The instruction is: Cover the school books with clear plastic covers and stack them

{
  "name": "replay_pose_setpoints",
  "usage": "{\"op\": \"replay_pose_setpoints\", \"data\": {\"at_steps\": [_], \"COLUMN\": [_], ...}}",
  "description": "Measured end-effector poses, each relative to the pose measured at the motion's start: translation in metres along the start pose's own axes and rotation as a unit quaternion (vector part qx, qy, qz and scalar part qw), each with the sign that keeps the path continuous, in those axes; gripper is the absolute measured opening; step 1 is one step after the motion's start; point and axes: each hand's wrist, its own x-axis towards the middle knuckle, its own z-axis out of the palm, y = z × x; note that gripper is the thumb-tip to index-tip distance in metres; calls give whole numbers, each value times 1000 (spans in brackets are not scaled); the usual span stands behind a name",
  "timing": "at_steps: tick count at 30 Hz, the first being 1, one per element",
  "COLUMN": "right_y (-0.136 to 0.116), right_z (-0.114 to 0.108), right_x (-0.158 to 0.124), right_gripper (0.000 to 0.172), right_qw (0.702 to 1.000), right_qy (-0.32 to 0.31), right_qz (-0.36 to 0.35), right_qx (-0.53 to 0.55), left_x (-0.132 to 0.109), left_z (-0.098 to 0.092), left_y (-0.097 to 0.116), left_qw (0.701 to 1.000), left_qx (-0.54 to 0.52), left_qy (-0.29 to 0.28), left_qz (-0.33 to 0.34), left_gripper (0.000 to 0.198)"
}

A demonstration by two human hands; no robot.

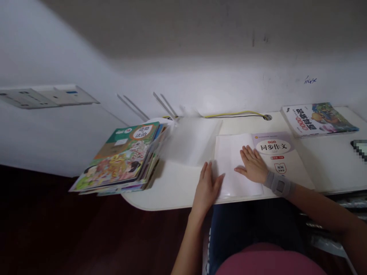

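Observation:
A book (289, 168) with a pale purple and white cover and Chinese lettering lies on the white table in front of me. To its left stretches a smooth, whitish glossy sheet (236, 183), which looks like a cover flap or plastic book cover. My right hand (254, 167) rests flat on it near the book's left edge, fingers spread, with a grey band on the wrist. At the sheet's left edge is my left hand (208, 187), its fingers extended and thumb apart, holding nothing. Beyond it lies a blurred translucent plastic sheet (196, 141).
A stack of colourful books (123, 160) overhangs the table's left end. At the back right lies another book pile (321, 119). A yellow cable (232, 114) runs along the wall to a round hole (267, 117). A pixelated dark-edged object (360, 148) shows at the right.

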Motion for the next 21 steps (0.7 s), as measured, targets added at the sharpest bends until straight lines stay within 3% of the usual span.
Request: {"op": "replay_pose_setpoints", "data": {"at_steps": [7, 13, 17, 21], "right_y": [-2, -34, -51, -50], "right_z": [2, -2, -1, -5], "right_x": [0, -29, -42, -38], "right_gripper": [79, 79, 87, 91], "right_qw": [999, 989, 986, 980], "right_qy": [10, -24, -24, -34], "right_qz": [-26, -147, -160, -178], "right_qx": [-22, 5, 40, 79], "left_x": [2, 7, 6, 4], "left_z": [4, 2, -7, -10], "left_y": [-3, -6, -4, -1], "left_qw": [999, 999, 999, 993], "left_qx": [30, 26, -23, -68], "left_qy": [11, 25, 1, -28], "left_qz": [9, 9, -43, -94], "left_gripper": [53, 49, 57, 66]}}
